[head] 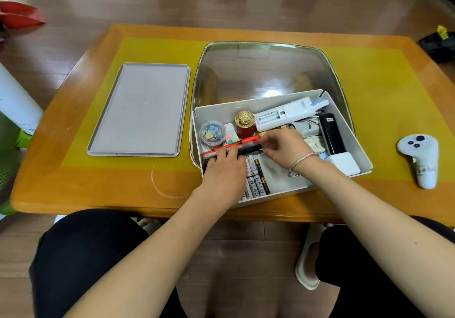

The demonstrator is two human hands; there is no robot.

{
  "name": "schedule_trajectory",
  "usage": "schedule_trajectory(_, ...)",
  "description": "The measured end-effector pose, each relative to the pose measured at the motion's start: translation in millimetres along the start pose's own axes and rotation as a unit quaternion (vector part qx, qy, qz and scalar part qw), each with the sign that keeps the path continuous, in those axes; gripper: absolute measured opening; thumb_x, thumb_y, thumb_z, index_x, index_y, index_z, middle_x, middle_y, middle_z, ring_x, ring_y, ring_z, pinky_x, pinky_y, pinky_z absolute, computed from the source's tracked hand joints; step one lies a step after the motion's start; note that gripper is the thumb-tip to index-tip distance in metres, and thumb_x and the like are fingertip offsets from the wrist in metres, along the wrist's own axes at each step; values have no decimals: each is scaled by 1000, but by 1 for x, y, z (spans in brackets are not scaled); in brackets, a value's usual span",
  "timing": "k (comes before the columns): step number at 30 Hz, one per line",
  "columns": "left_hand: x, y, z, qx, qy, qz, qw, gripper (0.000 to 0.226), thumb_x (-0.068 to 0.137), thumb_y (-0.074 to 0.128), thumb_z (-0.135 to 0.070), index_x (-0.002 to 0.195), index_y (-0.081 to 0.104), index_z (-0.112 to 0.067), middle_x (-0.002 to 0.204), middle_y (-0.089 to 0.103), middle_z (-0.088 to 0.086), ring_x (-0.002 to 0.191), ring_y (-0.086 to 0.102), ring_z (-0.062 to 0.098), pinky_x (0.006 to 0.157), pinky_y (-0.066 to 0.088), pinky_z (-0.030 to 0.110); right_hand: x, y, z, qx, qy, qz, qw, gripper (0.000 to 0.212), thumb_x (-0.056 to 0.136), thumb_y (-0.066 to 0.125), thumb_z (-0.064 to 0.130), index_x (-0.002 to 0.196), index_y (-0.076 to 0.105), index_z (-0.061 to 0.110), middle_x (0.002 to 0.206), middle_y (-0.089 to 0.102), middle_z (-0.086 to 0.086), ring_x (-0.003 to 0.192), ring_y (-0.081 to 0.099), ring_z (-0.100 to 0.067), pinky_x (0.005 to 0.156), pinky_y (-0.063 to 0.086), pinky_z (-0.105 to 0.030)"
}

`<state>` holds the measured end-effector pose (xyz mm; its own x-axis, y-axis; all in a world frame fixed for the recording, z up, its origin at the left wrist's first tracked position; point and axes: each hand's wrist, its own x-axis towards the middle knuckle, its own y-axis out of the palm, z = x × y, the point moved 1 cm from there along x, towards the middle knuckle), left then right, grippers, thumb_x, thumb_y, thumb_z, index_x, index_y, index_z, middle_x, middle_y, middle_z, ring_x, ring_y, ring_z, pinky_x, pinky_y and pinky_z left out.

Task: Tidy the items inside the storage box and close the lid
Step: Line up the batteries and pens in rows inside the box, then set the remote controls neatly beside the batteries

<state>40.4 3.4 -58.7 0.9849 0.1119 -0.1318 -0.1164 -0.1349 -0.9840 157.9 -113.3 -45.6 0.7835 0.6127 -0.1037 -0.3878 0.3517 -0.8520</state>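
Note:
The white storage box [354, 130] stands on the table in front of me, its grey lid [140, 111] lying flat to the left. Inside lie red and black pens [246, 144], several batteries [256, 177], a clear tub of binder clips [212, 133], a red bottle with a gold cap [244, 123], a white remote [285, 115], a black block [332, 135] and a white block [344, 163]. My left hand [225, 170] grips the pens near their left ends. My right hand [285, 146], with a bangle on the wrist, pinches the pens' right ends.
A clear domed cover [266, 71] stands behind the box. A white game controller [419, 157] lies on the yellow mat at the right. The table's front edge runs just above my knees. A red and white object sits on the floor at far left.

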Motion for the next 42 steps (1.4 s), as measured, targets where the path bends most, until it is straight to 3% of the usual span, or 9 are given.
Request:
schedule_trajectory(4, -1, -1, 1, 20, 9, -27, 999, 32, 95, 49, -18, 126, 49, -11, 144, 34, 11, 129, 33, 30, 102, 36, 42, -6, -20, -5, 2, -9, -35, 999, 20, 82, 65, 5, 101, 70, 9, 97, 71, -5, 81, 60, -10, 82, 41, -14)
schedule_trajectory(10, -5, -13, 5, 44, -21, -148, 988, 55, 81, 62, -5, 132, 46, -16, 147, 36, 10, 138, 26, 32, 110, 25, 45, -19, -62, -39, -23, 33, -150, 988, 15, 81, 66, 10, 92, 72, 18, 89, 71, 1, 71, 55, -9, 72, 38, -16)
schedule_trajectory(14, -14, -17, 17, -22, -173, -129, 976, 98, 80, 65, -4, 150, -3, -15, 157, 4, 19, 143, 15, 38, 110, 29, 47, -26, -71, -61, -92, 43, -168, 981, 24, 78, 66, 11, 102, 69, 15, 105, 66, -9, 96, 57, -27, 85, 45, -34)
schedule_trajectory(17, -16, -14, 23, -88, -230, -90, 965, 105, 84, 63, -7, 147, -21, -13, 155, 11, 24, 122, 49, 36, 83, 52, 39, -21, -72, -65, -135, 30, -170, 976, 33, 78, 67, 12, 111, 65, 12, 113, 60, -12, 105, 51, -34, 92, 42, -43)
schedule_trajectory(19, -13, -12, 25, -92, -238, -84, 963, 102, 86, 61, -8, 148, -20, -11, 146, 34, 23, 103, 61, 31, 68, 51, 34, -13, -70, -61, -153, 5, -165, 974, 37, 78, 66, 14, 115, 62, 14, 118, 58, -11, 109, 48, -33, 93, 39, -42)
schedule_trajectory(21, -8, -11, 29, -106, -237, -93, 961, 98, 87, 62, -7, 150, -13, -10, 136, 44, 20, 102, 61, 29, 69, 51, 34, -3, -66, -54, -177, -27, -159, 971, 39, 80, 66, 20, 118, 59, 16, 120, 57, -7, 112, 45, -30, 93, 35, -40)
schedule_trajectory(28, 11, -19, 53, -103, -203, -94, 969, 92, 87, 58, -3, 151, -6, -12, 136, 46, 19, 104, 59, 29, 75, 49, 37, 34, -48, -27, -331, -88, -90, 935, 39, 81, 60, 38, 114, 55, 18, 116, 56, -3, 110, 42, -27, 86, 28, -38)
schedule_trajectory(38, 17, -19, 58, -65, -192, -94, 975, 91, 87, 55, -5, 150, -10, -12, 138, 43, 18, 102, 59, 30, 68, 45, 34, 49, -42, -19, -381, -71, -75, 919, 31, 73, 61, 30, 97, 56, 12, 100, 53, -8, 98, 41, -28, 82, 26, -37)
schedule_trajectory(42, 17, -17, 58, -66, -194, -100, 974, 90, 88, 54, -6, 151, -10, -12, 137, 44, 18, 102, 60, 29, 70, 48, 35, 51, -48, -22, -379, -85, -102, 916, 23, 74, 54, 12, 96, 60, 8, 95, 56, -8, 98, 41, -28, 76, 18, -35)
